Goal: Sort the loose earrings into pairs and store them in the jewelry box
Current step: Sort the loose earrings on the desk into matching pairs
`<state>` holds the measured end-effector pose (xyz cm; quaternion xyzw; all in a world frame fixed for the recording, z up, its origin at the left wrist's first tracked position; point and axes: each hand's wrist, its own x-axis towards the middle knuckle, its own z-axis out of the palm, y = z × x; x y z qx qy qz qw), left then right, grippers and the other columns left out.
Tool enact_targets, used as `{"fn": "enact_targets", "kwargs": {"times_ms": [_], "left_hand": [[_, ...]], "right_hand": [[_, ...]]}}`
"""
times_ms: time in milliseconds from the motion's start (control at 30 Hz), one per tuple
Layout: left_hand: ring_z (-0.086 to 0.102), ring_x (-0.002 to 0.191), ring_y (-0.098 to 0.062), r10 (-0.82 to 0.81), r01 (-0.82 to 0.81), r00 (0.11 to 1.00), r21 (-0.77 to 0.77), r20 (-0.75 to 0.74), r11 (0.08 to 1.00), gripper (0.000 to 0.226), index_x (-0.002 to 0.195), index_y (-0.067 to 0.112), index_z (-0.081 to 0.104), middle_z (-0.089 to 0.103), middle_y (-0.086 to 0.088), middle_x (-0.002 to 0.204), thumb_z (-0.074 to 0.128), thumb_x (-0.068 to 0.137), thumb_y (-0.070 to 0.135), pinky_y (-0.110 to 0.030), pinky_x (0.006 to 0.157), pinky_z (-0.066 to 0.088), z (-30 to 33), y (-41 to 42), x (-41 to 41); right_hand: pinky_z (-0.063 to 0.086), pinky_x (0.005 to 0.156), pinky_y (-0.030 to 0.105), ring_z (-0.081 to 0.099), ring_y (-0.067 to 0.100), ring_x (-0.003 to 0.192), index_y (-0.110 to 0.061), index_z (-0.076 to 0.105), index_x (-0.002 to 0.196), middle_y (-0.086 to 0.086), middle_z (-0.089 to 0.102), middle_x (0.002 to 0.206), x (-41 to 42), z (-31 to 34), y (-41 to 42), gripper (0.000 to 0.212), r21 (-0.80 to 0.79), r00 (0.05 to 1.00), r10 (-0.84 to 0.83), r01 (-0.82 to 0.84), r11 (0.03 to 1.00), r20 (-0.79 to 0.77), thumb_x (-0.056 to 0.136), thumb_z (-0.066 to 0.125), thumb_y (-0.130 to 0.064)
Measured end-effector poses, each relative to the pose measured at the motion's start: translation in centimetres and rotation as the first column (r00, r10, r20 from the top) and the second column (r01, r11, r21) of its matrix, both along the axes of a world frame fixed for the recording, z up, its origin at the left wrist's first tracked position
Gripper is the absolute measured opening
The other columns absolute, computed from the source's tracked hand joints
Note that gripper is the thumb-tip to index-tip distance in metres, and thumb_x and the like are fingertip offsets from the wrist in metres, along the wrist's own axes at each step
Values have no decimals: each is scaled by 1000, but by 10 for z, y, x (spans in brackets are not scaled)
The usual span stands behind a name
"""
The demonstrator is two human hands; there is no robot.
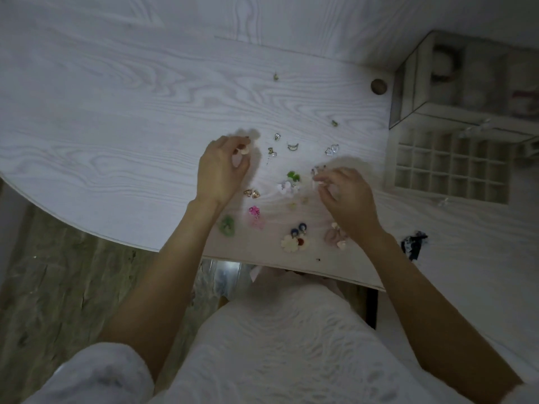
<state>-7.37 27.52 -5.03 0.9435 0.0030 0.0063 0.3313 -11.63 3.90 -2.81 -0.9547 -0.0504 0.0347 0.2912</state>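
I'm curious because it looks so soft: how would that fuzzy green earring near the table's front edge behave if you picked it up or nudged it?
The fuzzy green earring looks like fluff, so it is probably very light and squashy. It would likely slide or drag rather than roll. It lies close to the table edge, so a careless push might send it off.

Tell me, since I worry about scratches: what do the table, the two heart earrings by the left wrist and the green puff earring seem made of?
Table: pale wood or wood-look laminate, matte, with printed-looking grain. Heart earrings: probably gold-toned metal, shiny with glints. Green puff earring: looks like soft fuzzy fibre, with blurred edges; uncertain.
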Motion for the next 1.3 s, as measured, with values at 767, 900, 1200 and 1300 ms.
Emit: {"fn": "enact_targets", "kwargs": {"times_ms": [767, 900, 1200, 1300], "left_hand": [[66, 82, -13, 108, -114, 993, -165, -47, 980, 11, 95, 17, 68, 69, 4, 92, 61, 86, 19, -29, 79, 54, 2, -9, 41], [65, 82, -6, 110, -102, 994, -363, 1, 926, 11, 95, 14, 68, 69, 6, 90, 63, 86, 17, -17, 78, 52, 15, -19, 33], [60, 78, -8, -368, 358, 930, -172, -29, 918, 17, 102, 21, 64, 69, 8, 88, 62, 87, 28, -23, 69, 46, 2, -131, 14], [57, 87, -16, -407, 408, 913, 18, -44, 913, 20, 103, 24, 66, 71, 4, 93, 58, 88, 34, -27, 68, 41, -11, -152, 17]], "right_hand": [[39, 71, 32, 56, 31, 87, -4, 63, 98, 17, 59, 96, 34, -29, -43, 15, -142, 968, -251, 247, 959, -13, 91, 50, -10], [48, 70, 36, 58, 32, 86, -6, 67, 99, 16, 61, 96, 31, -30, -41, 21, -122, 981, -192, 191, 974, 0, 85, 52, -1], [43, 75, 38, 58, 35, 88, 2, 65, 97, 22, 59, 98, 20, -28, -57, 18, -100, 959, -280, 276, 956, -32, 84, 52, 4], [40, 77, 35, 57, 33, 91, 0, 64, 101, 20, 60, 101, 18, -29, -58, 19, -113, 947, -319, 312, 943, -48, 87, 51, 2]]}}
